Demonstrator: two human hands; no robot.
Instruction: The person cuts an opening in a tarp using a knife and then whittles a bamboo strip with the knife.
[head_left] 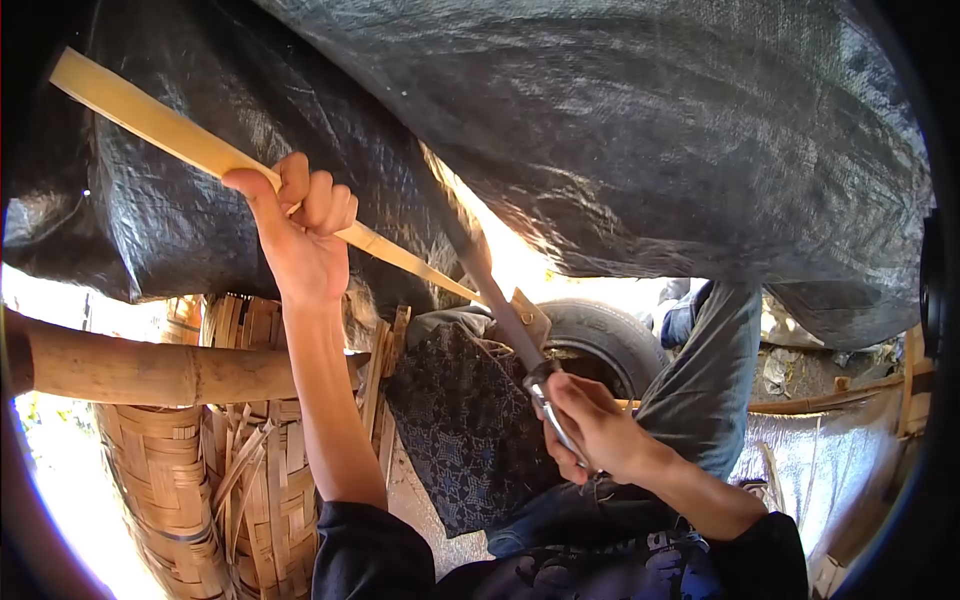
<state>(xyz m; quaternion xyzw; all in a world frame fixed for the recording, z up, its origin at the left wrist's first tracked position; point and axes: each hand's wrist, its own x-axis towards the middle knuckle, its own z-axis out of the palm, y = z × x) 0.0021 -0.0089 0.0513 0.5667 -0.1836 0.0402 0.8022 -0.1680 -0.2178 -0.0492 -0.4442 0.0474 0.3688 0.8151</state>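
Observation:
My left hand [308, 235] is raised at the upper left, its fingers wrapped round a long, flat bamboo strip [150, 112]. The strip slants from the upper left down to the middle, and its lower end meets the blade area. Lower right, my right hand [605, 430] grips the metal handle of a long knife [500, 305]. Its blade, blurred toward the tip, points up and left across the strip's end. Just beside the blade is a small wooden piece [530, 318]. A dark patterned cloth [465, 425] lies over my lap below the strip.
Black tarp [680, 130] hangs low overhead and in front. On the left, a thick bamboo pole [120, 368] crosses before woven bamboo baskets [155, 470]. A tyre [625, 335] lies behind the knife, next to my jeans-clad leg [705, 385].

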